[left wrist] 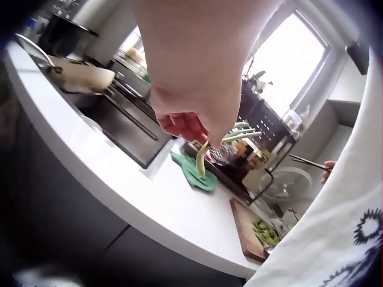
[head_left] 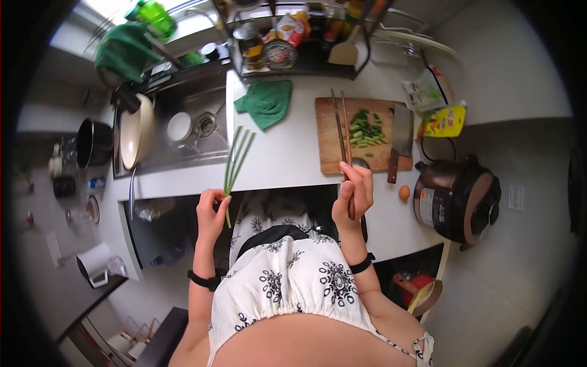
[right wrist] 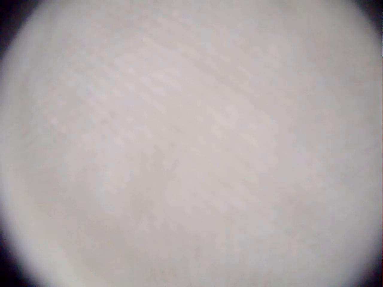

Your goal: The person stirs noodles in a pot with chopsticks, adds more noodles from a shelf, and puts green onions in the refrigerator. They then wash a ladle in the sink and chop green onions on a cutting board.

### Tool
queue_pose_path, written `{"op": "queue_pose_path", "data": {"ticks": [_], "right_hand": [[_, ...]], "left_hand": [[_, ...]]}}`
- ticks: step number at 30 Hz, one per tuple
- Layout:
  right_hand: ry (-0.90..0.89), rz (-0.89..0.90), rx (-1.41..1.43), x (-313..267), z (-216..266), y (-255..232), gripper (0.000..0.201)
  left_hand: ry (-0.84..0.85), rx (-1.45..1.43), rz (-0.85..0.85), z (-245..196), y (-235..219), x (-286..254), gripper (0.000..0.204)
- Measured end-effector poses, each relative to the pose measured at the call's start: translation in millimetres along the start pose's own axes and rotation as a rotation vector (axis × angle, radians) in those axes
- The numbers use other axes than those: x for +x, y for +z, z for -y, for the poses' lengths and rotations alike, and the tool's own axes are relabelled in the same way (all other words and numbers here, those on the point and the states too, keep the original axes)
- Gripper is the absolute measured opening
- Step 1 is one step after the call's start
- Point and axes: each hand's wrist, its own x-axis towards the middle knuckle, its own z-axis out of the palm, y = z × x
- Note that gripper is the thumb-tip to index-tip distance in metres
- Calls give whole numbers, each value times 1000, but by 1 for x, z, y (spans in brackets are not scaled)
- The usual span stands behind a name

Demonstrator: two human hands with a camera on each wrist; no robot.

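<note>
In the head view my left hand (head_left: 211,212) pinches a few long scallions (head_left: 235,160) near their lower ends, in front of the counter edge. Their green tops point up towards the sink side. In the left wrist view a pale stem end (left wrist: 201,160) hangs below the fingers. My right hand (head_left: 356,192) grips a pair of dark wooden chopsticks (head_left: 338,125), whose tips extend over the wooden cutting board (head_left: 326,137). On the board lie chopped green pieces (head_left: 367,132) and a cleaver (head_left: 401,129). Blurred pale material fills the right wrist view.
A brown egg (head_left: 404,192) lies beside the electric cooker (head_left: 455,200) at the right. A green cloth (head_left: 269,103) sits between the board and the sink (head_left: 214,153). A cream pan (head_left: 136,133) leans at the sink's left; a seasoning rack (head_left: 299,72) stands behind.
</note>
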Motion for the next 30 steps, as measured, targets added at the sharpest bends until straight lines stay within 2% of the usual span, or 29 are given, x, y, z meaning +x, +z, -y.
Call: {"op": "queue_pose_path", "data": {"ticks": [2,4,12,14,20,22,24,26,27,30], "right_hand": [[-49,120,26,-3,10,13,28],[-87,173,85,-10,29,28,30],[-248,459,364,-84,129,85,32],[-284,508,425,-113,158,95,34],[-463,663,588,-245,274,134,27],[-487,845,641,-283,328,145,23],[-595,898,726,-317,390,158,22],[-869,945,851,-347,439,176,23],[-926,935,899,-364,461,186,26],[-948,998,1004,-409,524,211,31]], "left_hand": [[-79,-10,-107,13,-19,-37,10],[-254,-46,-218,20,-38,-80,14],[-537,-311,-737,46,-101,-249,19],[-428,-414,-900,57,-117,-297,22],[-479,-632,-1153,101,-165,-462,22],[-541,-684,-1109,100,-196,-505,22],[-515,-821,-1156,107,-216,-547,22],[-463,-922,-1215,119,-233,-581,22],[-467,-922,-1257,129,-242,-595,22],[-421,-1033,-1319,148,-277,-629,21]]}}
